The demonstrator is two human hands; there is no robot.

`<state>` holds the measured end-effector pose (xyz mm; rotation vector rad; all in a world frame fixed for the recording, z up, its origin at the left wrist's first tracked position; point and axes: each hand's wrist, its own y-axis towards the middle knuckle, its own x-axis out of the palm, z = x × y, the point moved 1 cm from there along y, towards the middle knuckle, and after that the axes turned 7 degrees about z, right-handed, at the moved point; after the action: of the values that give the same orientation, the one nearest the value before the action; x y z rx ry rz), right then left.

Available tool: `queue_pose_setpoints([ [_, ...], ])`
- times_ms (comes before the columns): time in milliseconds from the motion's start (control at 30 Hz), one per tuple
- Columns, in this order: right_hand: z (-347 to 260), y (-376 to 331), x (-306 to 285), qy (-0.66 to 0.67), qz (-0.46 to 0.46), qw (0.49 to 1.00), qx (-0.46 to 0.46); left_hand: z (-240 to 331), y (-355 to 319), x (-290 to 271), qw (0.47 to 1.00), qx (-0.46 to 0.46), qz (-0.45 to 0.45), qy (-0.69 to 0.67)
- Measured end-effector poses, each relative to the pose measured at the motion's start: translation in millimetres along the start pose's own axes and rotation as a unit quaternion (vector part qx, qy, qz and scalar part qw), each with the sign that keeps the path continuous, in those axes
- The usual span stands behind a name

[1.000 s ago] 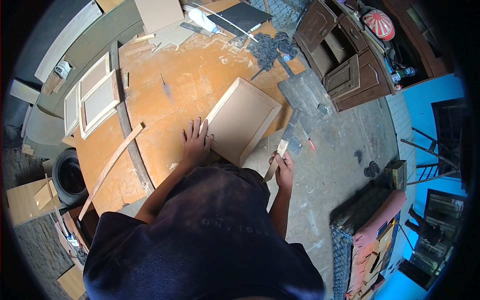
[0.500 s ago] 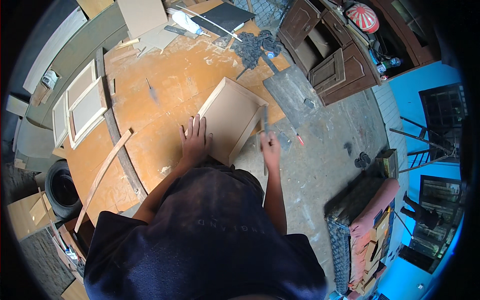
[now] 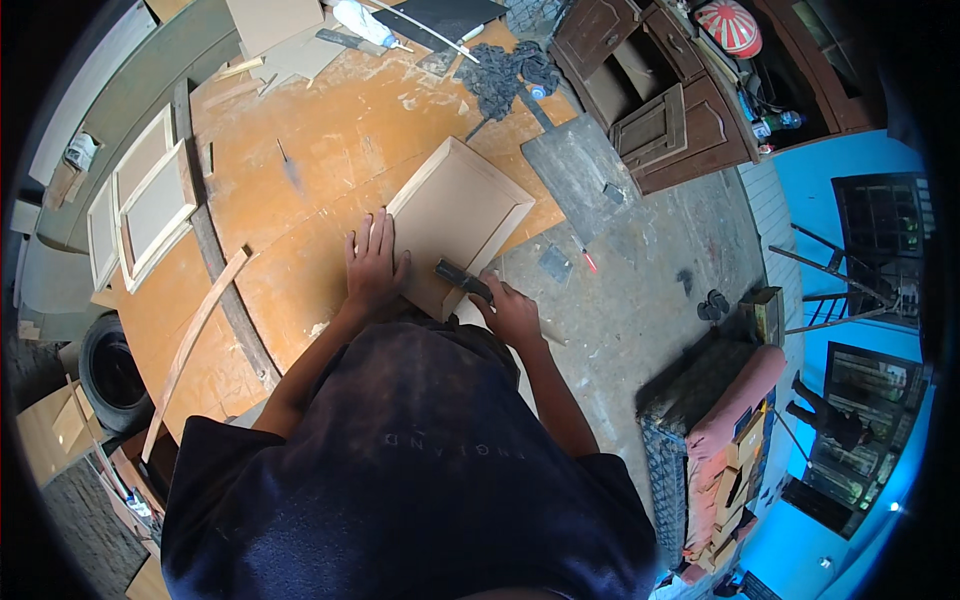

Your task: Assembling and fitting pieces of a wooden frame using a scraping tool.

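A framed panel, a flat brown board edged with pale wood, lies at the near right edge of the orange work table. My left hand rests open on its left side, fingers spread. My right hand is closed around a dark, narrow, bar-shaped tool at the panel's near right edge. The tool's end lies over the brown board; its exact kind cannot be made out. My shirt hides part of the panel's near corner.
Light wooden frames and a curved wood strip lie at the left. Behind are dark rags and a white bottle. A brown cabinet stands at the back right, a couch at the right.
My right hand has moved nearer and left with the dark tool, from the panel's right corner to its near right edge. The view has shifted slightly. My left hand stays on the panel.
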<state>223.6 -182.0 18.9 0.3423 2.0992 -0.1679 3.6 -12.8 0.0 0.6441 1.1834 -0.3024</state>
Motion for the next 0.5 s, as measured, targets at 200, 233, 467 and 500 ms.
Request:
queue_pose_setpoints([
  [200,16,13,-13,-0.052,-0.034,0.996,-0.057,-3,-1,-4,1.000,0.002,-0.001,0.000],
  [233,22,17,-12,-0.056,-0.022,0.995,-0.074,-2,-1,-5,1.000,0.003,-0.001,-0.003],
  [467,66,76,-19,0.008,0.181,0.983,-0.020,5,4,-8,1.000,0.006,0.001,-0.007],
  [500,60,64,-12,0.009,0.178,0.984,-0.019,5,0,-10,1.000,0.005,-0.002,-0.007],
])
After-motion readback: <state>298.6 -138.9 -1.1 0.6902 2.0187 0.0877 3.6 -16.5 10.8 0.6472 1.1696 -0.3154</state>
